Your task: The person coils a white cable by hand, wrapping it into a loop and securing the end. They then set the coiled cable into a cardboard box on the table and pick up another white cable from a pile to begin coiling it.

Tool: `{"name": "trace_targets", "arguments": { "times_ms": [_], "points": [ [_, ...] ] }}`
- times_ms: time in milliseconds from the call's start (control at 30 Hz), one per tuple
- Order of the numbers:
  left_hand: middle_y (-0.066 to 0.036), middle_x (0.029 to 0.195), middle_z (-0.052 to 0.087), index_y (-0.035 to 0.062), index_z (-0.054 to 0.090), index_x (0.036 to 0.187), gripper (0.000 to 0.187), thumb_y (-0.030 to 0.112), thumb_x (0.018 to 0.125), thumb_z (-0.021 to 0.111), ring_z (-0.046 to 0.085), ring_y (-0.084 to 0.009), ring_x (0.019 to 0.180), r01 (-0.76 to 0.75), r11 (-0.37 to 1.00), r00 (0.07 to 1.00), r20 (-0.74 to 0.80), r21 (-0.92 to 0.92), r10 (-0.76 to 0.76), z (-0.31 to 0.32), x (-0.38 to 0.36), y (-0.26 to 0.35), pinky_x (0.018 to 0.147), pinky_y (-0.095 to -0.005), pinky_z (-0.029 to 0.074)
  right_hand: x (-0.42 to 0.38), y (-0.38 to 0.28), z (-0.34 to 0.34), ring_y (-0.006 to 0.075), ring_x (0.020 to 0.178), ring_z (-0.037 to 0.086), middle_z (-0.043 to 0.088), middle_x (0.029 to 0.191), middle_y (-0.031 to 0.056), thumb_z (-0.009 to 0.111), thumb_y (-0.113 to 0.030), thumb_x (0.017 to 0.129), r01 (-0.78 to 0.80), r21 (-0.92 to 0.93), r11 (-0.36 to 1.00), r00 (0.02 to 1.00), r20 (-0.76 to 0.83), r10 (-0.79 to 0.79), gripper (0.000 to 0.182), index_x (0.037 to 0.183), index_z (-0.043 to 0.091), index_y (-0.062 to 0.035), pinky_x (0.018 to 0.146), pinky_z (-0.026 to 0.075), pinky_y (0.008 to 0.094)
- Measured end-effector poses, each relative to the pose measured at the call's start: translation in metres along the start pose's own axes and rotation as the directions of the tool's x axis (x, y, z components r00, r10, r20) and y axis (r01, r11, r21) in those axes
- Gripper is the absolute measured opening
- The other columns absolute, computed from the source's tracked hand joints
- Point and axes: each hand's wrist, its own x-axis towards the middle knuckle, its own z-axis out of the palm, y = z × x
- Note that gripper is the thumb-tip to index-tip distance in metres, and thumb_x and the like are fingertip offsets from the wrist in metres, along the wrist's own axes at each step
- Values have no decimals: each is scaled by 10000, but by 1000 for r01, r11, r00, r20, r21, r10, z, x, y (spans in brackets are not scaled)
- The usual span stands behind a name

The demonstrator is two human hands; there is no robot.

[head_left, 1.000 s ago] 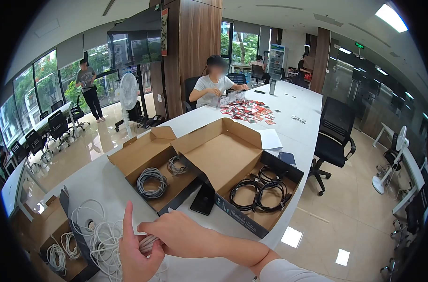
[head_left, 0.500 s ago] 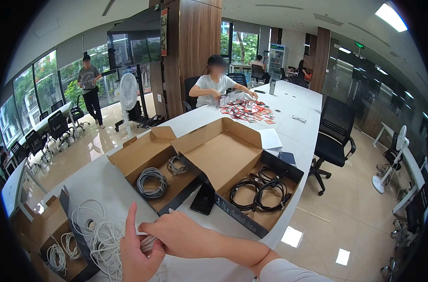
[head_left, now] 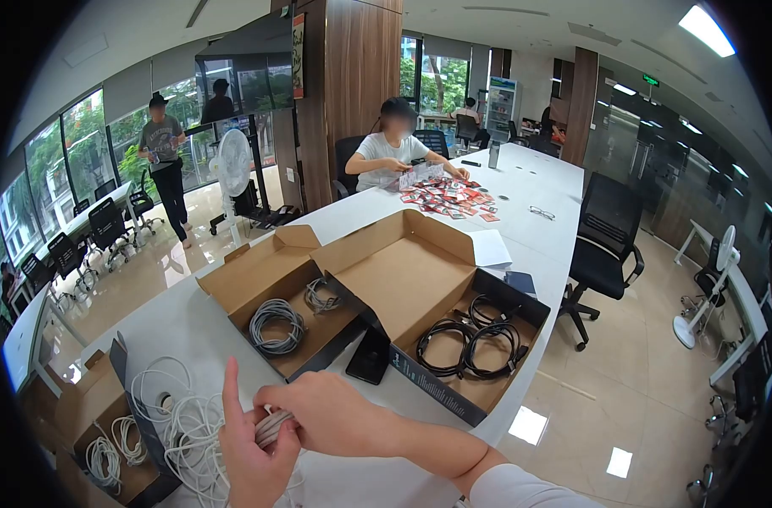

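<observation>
My left hand [head_left: 256, 453] is closed around a bundle of white cable [head_left: 271, 427], its index finger pointing up. On the same bundle, the fingers of my right hand [head_left: 328, 413] are closed from the right side. A tangle of loose white cable [head_left: 191, 436] lies on the table just left of my hands. Coiled white cables [head_left: 104, 463] sit in a box [head_left: 140, 398] at the lower left. Beyond my hands, one open box [head_left: 305, 366] holds grey cable coils [head_left: 276, 327], and another open box [head_left: 437, 398] holds black cable coils [head_left: 470, 347].
A black phone [head_left: 369, 357] lies between the two boxes. Across the white table [head_left: 318, 222], a seated person [head_left: 386, 158] handles a pile of red packets [head_left: 453, 199]. A black chair [head_left: 606, 245] stands at the right. Another person [head_left: 163, 152] walks near a white fan [head_left: 233, 165].
My right hand has shifted slightly on the white cable bundle, and more of the bundle shows. The person at the left has stepped closer, and the seated person's hands have moved a little.
</observation>
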Motion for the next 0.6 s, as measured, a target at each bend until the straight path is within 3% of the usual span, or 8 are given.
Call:
{"name": "trace_targets", "arguments": {
  "times_ms": [67,167,267,300,367,433,533,600],
  "points": [
    [-61,775,577,1,233,1468,801,-13,735,556,564,-111,722,-14,998,999,-40,62,17,-1,0,-1,657,-228,439,4,5,-2,349,750,639,659,783,161,660,-6,641,1,45,999,1000,-16,0,317,956,649,-30,639,501,402],
    [-118,808,589,-37,272,1423,780,34,731,625,573,-193,718,-434,788,817,-178,437,549,9,7,-23,677,-302,474,9,15,-5,364,771,632,663,819,176,633,21,636,5,52,999,994,-105,1,312,941,680,-25,672,512,382],
    [-167,1056,550,6,349,1376,683,27,742,601,522,-290,1006,-557,496,689,38,666,724,2,0,-12,901,-362,410,11,21,-18,247,724,668,680,804,147,611,69,670,-20,93,995,973,-228,41,328,974,694,-22,668,515,310],
    [-166,1002,578,9,466,1259,533,17,741,587,559,-315,943,-681,485,622,84,548,779,5,2,-2,850,-378,450,11,24,-24,201,718,666,687,802,132,608,77,685,-58,182,982,961,-256,105,318,977,694,-16,663,513,292],
    [-166,968,586,10,525,1173,438,-2,739,575,584,-318,899,-657,694,751,174,294,637,3,-1,-4,808,-388,468,10,33,-34,77,734,620,702,807,79,594,89,743,-68,365,928,932,-309,190,285,992,698,-2,658,503,241],
    [-159,891,606,1,587,1039,287,-28,762,522,619,-303,799,-554,832,807,275,43,523,-1,4,-7,731,-374,501,8,34,-43,83,733,625,707,817,78,582,94,751,-91,300,950,917,-347,198,285,992,701,1,663,505,241],
    [-164,931,614,-61,589,1035,259,-24,802,482,632,-247,834,-5,850,976,181,-526,117,-5,2,-22,768,-348,519,6,34,-49,103,734,646,713,829,97,583,93,742,-105,222,969,903,-388,186,300,998,705,-5,668,510,245],
    [-145,886,616,-54,556,1081,278,77,847,482,632,-235,775,59,741,986,154,-669,60,-20,12,-37,728,-355,535,6,34,-49,121,733,664,717,834,109,588,93,732,-90,175,981,900,-408,155,306,996,705,-8,666,514,250]
  ]
}}
